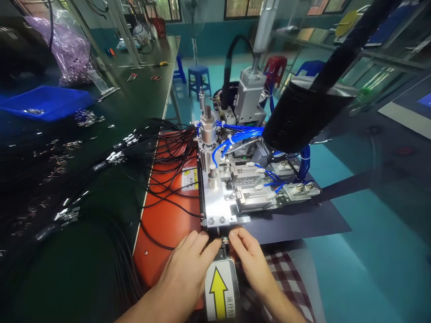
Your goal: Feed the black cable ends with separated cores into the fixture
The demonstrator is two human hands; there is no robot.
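Teal-floored workshop (340,260); machine (215,197) beside red panel (168,224).
Left hand (188,264) and right hand (247,255): fingers bent, nearly closed, at either side of small metallic part (225,240) at machine's near end, above yellow-arrow plate (232,278); firm grip cannot be told.

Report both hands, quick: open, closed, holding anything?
Left hand: fingers bent at the machine's front end; grip can't be told.
Right hand: thumb and fingers drawn in, just opposite; whether it holds anything can't be told.
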